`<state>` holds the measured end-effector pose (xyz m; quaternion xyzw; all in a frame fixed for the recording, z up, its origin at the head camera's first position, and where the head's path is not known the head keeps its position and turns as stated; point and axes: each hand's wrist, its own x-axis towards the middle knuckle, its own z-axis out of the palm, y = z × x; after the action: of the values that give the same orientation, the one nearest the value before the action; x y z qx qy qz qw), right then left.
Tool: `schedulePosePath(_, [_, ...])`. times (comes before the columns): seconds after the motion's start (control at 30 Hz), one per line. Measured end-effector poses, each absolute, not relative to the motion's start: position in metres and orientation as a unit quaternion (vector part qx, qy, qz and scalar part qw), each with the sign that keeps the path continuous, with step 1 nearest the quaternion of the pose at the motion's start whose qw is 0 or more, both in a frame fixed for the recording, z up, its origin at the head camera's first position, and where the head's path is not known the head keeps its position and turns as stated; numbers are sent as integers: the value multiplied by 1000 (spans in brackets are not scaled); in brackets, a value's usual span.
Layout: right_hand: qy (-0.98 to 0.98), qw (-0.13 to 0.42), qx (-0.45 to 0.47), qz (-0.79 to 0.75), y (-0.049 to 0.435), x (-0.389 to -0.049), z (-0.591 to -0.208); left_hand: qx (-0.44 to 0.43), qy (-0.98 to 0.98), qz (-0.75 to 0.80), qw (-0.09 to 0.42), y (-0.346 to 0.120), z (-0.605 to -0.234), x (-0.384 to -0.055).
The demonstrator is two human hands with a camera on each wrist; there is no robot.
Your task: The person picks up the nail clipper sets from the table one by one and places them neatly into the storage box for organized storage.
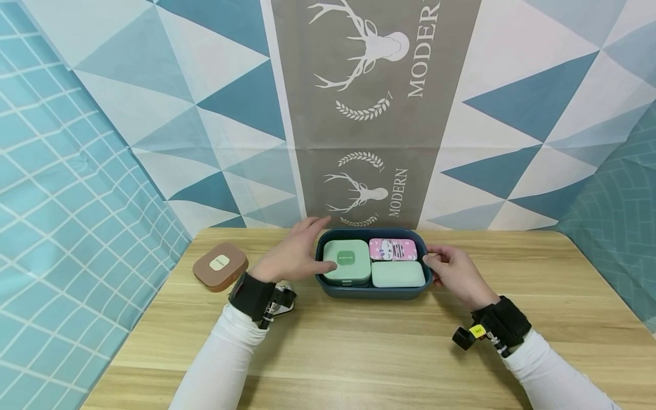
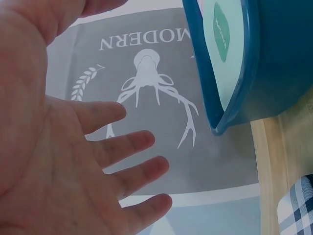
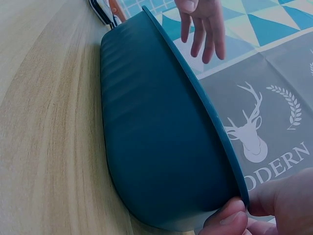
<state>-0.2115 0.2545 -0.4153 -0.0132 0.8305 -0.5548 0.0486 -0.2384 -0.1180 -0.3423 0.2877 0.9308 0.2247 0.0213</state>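
A dark blue rectangular storage bin (image 1: 376, 293) sits on the table near the wall. Inside it, a square green box (image 1: 355, 263) with a darker label fills the left part; to its right lie a pink patterned tin (image 1: 402, 249) and, nearer me, a pale green rounded case (image 1: 398, 274). My right hand (image 1: 456, 276) pinches the bin's rim at the right end, thumb outside in the right wrist view. My left hand (image 1: 294, 253) is at the left end with fingers spread, holding nothing; its thumb overlaps the green box in the head view. The left wrist view shows its palm and straight fingers (image 2: 134, 177) beside the bin.
A brown box (image 1: 220, 266) with a cream label lies left of my left hand. A checked blue-and-white item (image 2: 298, 208) lies near the bin, mostly hidden under my left wrist in the head view. A patterned wall covering (image 1: 359, 142) rises behind the wooden table (image 1: 359, 353).
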Motion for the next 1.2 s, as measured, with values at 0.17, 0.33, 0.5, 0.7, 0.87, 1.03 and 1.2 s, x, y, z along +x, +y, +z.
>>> schedulePosePath(0.17, [834,48,-12,-550,254,-211,-415,271,933,237,11,-122,-340,-237])
schedulePosePath(0.33, [836,45,-13,-546,254,-211,-415,249,936,249,7,-127,-339,-236])
schedulePosePath(0.5, [835,46,-14,-548,253,-210,-415,245,938,246,-11,-134,-339,-236])
schedulePosePath(0.7, [833,46,-19,-551,253,-209,-414,239,940,240,-30,-142,-339,-236])
schedulePosePath(0.87, [833,46,-20,-551,254,-210,-415,229,943,239,-42,-149,-339,-238])
schedulePosePath(1.03, [834,47,-20,-549,254,-210,-416,221,946,232,-57,-155,-339,-238])
schedulePosePath(1.2, [834,46,-20,-550,254,-210,-415,207,950,229,-54,-163,-340,-238])
